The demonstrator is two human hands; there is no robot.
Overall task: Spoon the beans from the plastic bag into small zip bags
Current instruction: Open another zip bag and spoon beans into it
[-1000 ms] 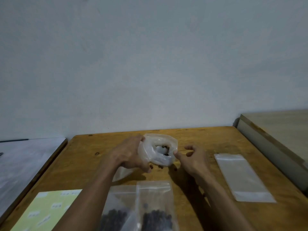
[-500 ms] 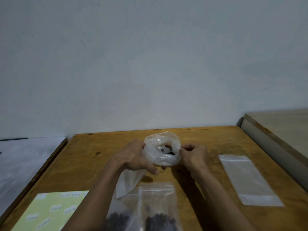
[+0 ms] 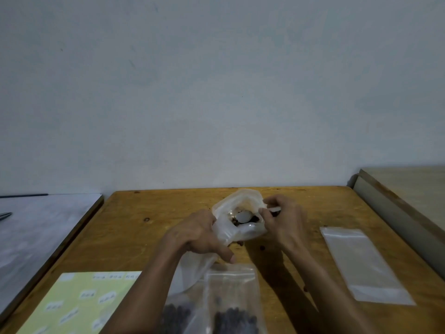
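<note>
The left hand gripped the near-left side of the plastic bag, its fingers curled round the bunched film, while the right hand pinched a white spoon by its handle at about 3 o'clock of the bag mouth, the bowl lying inside among the dark beans. The bag stood near the middle of the table, propped open only by that left grip. If the hold slackened, the soft wall would likely have folded over the spoon or tipped, spilling beans; a few loose ones already lay on the wood at 6 o'clock of the bag. A heaped spoonful lifted quickly might have shed beans on the way. Two filled zip bags lay at 6 o'clock, close under the left wrist, where the forearm could nudge them. The empty zip bag lay flat at 4 o'clock, well apart, its mouth seemingly closed; nothing held it open, so pouring there could miss.
</note>
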